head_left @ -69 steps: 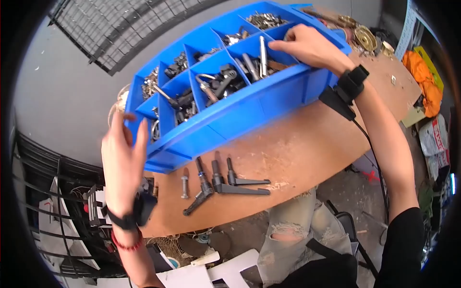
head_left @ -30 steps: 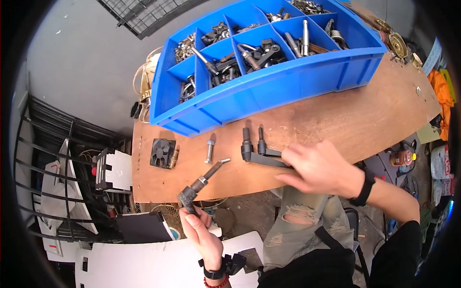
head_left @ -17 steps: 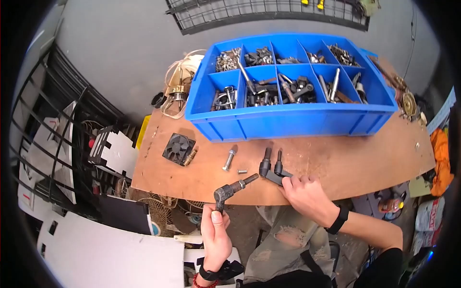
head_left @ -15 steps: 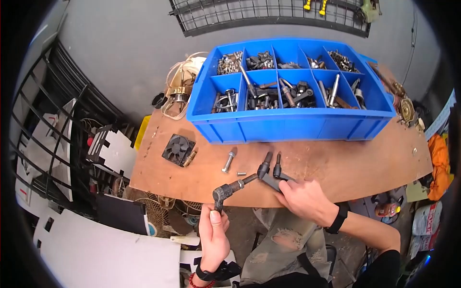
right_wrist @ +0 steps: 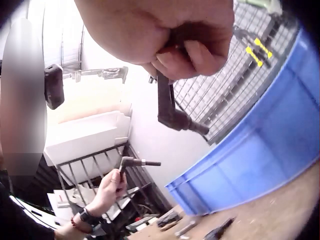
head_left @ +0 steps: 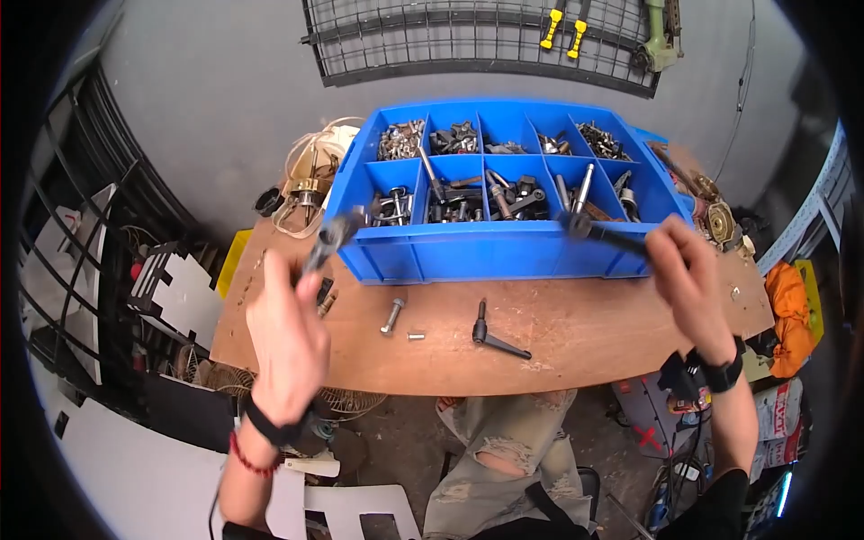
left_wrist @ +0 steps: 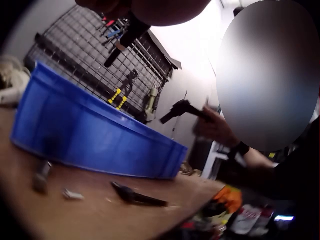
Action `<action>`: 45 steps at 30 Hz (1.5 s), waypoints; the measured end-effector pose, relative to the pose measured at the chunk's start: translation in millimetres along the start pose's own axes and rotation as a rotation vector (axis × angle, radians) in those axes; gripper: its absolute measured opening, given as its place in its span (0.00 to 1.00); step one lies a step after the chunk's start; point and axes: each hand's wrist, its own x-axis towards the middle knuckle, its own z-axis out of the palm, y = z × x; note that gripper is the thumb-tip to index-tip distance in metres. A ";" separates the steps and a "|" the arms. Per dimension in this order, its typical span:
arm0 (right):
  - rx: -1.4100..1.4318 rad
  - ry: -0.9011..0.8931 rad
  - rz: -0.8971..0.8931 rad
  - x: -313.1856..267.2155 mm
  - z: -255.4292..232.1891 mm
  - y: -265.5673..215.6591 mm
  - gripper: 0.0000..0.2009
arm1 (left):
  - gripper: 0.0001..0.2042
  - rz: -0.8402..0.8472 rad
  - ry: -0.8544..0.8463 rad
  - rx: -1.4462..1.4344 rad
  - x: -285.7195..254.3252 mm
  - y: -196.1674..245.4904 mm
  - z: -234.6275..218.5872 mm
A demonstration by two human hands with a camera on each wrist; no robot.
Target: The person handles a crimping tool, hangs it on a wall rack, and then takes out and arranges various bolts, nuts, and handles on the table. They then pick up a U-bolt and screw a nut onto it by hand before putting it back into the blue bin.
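Observation:
My left hand (head_left: 290, 346) grips a worn clamping lever (right_wrist: 134, 162) by its arm, raised near the left front corner of the blue divided bin (head_left: 486, 252). In the head view that lever is blurred. My right hand (head_left: 691, 288) holds a black clamping lever (right_wrist: 165, 102) by its handle; its hub and stud overlap the bin's front rim in the head view. A smaller black clamping lever (head_left: 499, 340) lies on the wooden table (head_left: 594, 351). Left of it are a hex bolt with a nut (head_left: 393, 317) and a short screw (head_left: 416, 337).
The bin's compartments hold bolts, knobs and other metal parts. A small fan (head_left: 322, 290) lies partly hidden behind my left hand, beside a brass fitting (head_left: 328, 304). Brass parts (head_left: 720, 220) stand right of the bin, and a corded metal piece (head_left: 309, 193) sits left.
My right hand has taken hold of the larger black lever and lifted it off the table, up and to the right. My left hand has risen leftward with its lever.

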 end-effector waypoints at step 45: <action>-0.422 -0.160 -0.493 -7.3 54.9 45.2 0.09 | 0.09 0.040 -0.285 0.112 -32.9 -7.9 46.4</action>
